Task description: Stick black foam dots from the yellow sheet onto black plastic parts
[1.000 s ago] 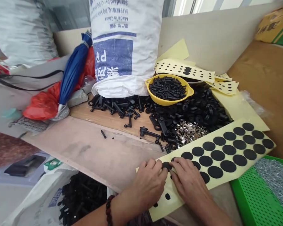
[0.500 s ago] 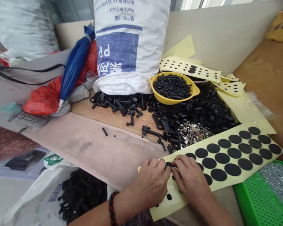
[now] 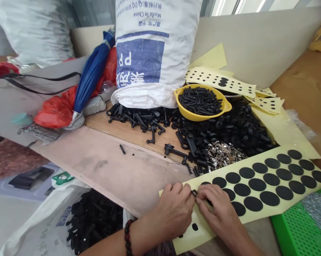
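Note:
A pale yellow backing sheet [image 3: 200, 238] bears rows of black round stickers [image 3: 257, 184], with small black oval spots on its near left end. Over that left end, my left hand [image 3: 176, 209] and my right hand [image 3: 217, 208] meet fingertip to fingertip. Both are closed in a pinch on one black round sticker [image 3: 194, 192], seen edge-on and mostly covered by the fingers. Whether its lower edge still touches the sheet I cannot tell. Several stickers lie partly behind my right hand.
Behind the sheet are small metal clips [image 3: 221, 156], a heap of black plastic parts [image 3: 243, 124] and a yellow bowl [image 3: 203, 115] of black ribbed pieces. A white sack [image 3: 155, 67] stands behind them. A green basket [image 3: 296, 227] sits at right, a plastic bag [image 3: 43, 220] at lower left.
The sticker between my fingertips now shows edge-on, where it lay flatter before. My hands stay together over the sheet. The whole view has shifted slightly.

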`<state>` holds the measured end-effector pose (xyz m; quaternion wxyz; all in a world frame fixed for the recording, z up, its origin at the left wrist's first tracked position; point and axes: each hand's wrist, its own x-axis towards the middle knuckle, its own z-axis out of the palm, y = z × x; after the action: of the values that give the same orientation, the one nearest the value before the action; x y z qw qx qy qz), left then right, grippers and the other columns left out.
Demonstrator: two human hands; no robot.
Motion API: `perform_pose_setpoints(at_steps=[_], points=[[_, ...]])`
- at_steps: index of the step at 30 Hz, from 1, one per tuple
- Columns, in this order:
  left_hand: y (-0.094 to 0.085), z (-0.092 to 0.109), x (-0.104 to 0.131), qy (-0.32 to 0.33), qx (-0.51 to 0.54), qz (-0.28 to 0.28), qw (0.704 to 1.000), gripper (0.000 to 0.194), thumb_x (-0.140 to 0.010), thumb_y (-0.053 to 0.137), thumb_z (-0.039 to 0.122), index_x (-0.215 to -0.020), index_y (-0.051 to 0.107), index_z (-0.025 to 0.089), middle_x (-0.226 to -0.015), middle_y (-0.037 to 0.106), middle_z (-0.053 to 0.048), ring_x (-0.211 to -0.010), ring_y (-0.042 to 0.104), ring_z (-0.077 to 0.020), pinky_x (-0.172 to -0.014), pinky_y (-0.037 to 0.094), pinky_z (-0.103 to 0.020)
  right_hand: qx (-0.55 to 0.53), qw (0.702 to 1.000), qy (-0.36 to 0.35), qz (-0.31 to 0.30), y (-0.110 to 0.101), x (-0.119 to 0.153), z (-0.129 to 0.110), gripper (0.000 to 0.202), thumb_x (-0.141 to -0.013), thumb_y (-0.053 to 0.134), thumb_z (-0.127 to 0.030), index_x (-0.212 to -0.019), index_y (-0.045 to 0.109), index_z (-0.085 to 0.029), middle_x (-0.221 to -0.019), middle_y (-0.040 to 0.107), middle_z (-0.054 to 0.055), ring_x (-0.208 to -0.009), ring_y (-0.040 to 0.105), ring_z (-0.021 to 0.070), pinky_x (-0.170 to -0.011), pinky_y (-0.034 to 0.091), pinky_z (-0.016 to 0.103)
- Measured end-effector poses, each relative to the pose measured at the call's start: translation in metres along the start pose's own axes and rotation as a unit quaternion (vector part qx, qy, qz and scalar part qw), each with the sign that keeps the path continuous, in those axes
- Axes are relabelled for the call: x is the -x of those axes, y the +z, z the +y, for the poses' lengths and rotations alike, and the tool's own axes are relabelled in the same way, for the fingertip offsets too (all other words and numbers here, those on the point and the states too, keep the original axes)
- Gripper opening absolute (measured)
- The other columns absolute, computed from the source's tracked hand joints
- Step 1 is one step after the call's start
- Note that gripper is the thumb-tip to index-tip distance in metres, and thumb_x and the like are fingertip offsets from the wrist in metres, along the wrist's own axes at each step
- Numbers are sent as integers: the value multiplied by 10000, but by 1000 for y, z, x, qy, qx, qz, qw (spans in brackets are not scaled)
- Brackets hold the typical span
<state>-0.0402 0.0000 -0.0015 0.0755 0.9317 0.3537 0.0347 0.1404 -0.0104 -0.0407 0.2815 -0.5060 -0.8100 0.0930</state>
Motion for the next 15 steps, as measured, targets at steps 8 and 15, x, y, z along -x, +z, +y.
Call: perform_pose_setpoints(at_steps=[8,15], points=[[-23,-44,-15,-107,91,85,986,197,-862,431,119,-999,565,165,-967,574,-66,-927,517,-202,-811,447,-306,-5,999,-42,1,-11,2,-5,128,-843,454,-163,-807,534,-257,-952,716,45,-1024,629,265,-735,553,388],[-39,-55,-69,-233,52,14,971,237,-910,409,274,-993,593,149,-860,666,-111,-820,640,-261,-721,479,-374,-43,997,29,-60,-7,13,6,133,-855,493,-203,-761,570,-256,-1067,710,55,-1129,591,269,-793,575,356]])
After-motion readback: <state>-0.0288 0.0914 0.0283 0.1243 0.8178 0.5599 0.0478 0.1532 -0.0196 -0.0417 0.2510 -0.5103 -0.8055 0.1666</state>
